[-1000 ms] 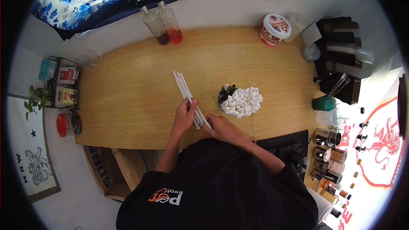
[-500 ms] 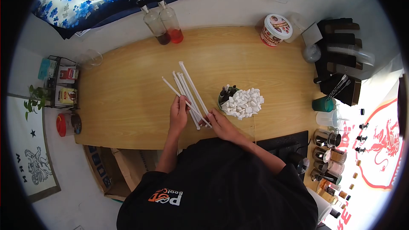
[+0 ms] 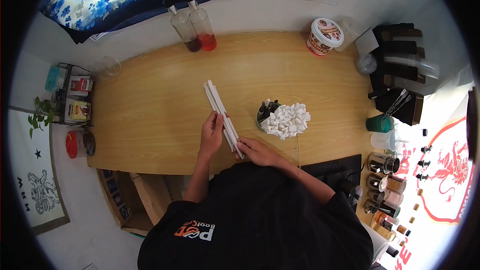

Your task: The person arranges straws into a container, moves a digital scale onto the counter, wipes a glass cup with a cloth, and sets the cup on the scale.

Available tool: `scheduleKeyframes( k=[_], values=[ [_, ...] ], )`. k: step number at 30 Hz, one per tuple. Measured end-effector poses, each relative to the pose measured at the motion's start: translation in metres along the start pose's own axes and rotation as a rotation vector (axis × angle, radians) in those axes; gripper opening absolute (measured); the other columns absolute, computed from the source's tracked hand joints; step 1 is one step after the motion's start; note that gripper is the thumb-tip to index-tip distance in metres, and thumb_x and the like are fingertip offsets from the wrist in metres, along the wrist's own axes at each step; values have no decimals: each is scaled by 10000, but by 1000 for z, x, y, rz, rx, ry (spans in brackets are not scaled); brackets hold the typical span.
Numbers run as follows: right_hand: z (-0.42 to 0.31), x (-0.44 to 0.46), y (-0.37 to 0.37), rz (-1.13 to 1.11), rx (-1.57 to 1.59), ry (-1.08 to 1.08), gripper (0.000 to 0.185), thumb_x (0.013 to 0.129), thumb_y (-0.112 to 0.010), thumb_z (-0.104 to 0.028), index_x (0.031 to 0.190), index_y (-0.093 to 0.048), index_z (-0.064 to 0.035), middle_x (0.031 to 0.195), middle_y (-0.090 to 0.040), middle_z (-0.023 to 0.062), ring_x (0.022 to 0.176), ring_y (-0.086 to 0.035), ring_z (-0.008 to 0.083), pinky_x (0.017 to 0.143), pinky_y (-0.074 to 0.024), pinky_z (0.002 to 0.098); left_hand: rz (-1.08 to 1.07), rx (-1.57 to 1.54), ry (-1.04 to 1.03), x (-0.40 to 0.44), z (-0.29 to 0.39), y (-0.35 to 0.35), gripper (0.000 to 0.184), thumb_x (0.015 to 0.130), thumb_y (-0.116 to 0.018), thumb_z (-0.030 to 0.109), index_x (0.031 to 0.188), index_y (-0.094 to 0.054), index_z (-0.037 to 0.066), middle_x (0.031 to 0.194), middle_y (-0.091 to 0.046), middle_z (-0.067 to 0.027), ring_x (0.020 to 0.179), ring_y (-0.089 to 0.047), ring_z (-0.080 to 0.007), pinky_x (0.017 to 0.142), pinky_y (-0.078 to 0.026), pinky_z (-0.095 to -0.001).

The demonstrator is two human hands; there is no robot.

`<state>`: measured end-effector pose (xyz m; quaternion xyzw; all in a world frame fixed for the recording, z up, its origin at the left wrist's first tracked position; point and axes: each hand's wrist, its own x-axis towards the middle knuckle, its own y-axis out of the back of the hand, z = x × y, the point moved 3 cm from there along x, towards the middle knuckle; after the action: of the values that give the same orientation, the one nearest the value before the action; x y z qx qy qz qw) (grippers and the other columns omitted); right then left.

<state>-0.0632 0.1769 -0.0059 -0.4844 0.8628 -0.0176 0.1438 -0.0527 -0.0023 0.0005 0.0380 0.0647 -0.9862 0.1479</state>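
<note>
A bundle of several long white straws, seemingly paper-wrapped, slants over the table in front of me. My left hand is closed around its middle, thumb on top. Lower down, the fingers of my right hand pinch the near end. The straws lie close together, nearly parallel. To the right of the bundle, apart from both hands, stands a holder crowded with white tips. Several dark sticks show at its left side. Most of the holder itself is hidden under the white tips.
Two pourer bottles stand at the wooden table's back edge. A white-and-red tub is at back right. A wire rack and red-lidded jar sit left. Jars and a black mat are right.
The straws were fanned apart, with one crossing the others; now they are gathered into a tight bundle. My right hand has shifted slightly down and towards me along them.
</note>
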Motion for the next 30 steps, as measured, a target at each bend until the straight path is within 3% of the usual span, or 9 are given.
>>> scheduleKeyframes(
  k=[7,17,20,24,25,26,28,29,30],
  values=[
    [15,3,1,-94,245,-50,392,1134,-367,-308,980,-576,-16,773,-532,23,738,-527,140,746,-477,296,-27,-57,1,2,1,1,241,1094,-541,249,1094,-652,35,823,-564,48,694,-453,-31,629,-378,-215],
    [0,-5,2,-30,124,-56,439,1138,-363,-375,933,-571,-47,727,-487,-8,672,-454,88,665,-425,263,-27,-61,-4,8,6,7,211,1062,-604,222,1010,-642,21,853,-637,-5,697,-528,-71,649,-434,-235],
    [-2,-9,5,-40,78,-34,424,1135,-378,-366,975,-587,-33,720,-491,11,667,-469,114,670,-438,284,-82,-30,49,4,22,2,216,1044,-631,191,1007,-665,-19,877,-684,-47,713,-599,-97,653,-487,-251],
    [-40,-35,9,23,-438,-51,417,1086,-488,-419,1115,-621,-26,852,-659,106,803,-648,262,755,-509,380,-163,38,59,-9,64,-3,185,1018,-657,127,1004,-680,-56,878,-712,-89,771,-681,-156,697,-554,-279],
    [-51,-44,10,27,-633,-100,432,1064,-533,-434,1157,-634,-24,935,-718,132,881,-699,307,791,-529,398,-164,16,-40,-15,75,-5,163,996,-682,104,996,-683,-59,876,-718,-101,799,-700,-178,723,-571,-294],
    [-61,-53,12,34,-630,-103,432,1064,-533,-434,1157,-634,-24,935,-718,132,881,-699,307,791,-529,398,-162,-6,-138,-19,86,-7,146,974,-707,82,987,-685,-62,873,-723,-113,827,-718,-201,749,-588,-309],
    [-72,-71,22,57,-685,-181,460,1008,-619,-444,1196,-637,-25,1099,-735,184,1042,-697,372,861,-540,433,-219,26,-279,-22,108,-14,136,945,-734,60,983,-687,-62,871,-728,-123,833,-724,-214,765,-594,-319],
    [-69,-80,29,59,-682,-185,460,1008,-619,-444,1196,-637,-25,1099,-735,184,1042,-697,372,861,-540,433,-270,58,-424,-24,120,-18,138,915,-762,38,978,-690,-62,869,-733,-134,838,-731,-226,782,-601,-328],
    [-64,-89,39,100,-715,-220,504,994,-628,-464,1254,-610,-32,1082,-734,180,1028,-695,369,861,-540,435,-273,57,-422,-24,128,-22,138,915,-762,38,978,-690,-62,869,-733,-134,838,-731,-226,782,-601,-328]
  ],
)
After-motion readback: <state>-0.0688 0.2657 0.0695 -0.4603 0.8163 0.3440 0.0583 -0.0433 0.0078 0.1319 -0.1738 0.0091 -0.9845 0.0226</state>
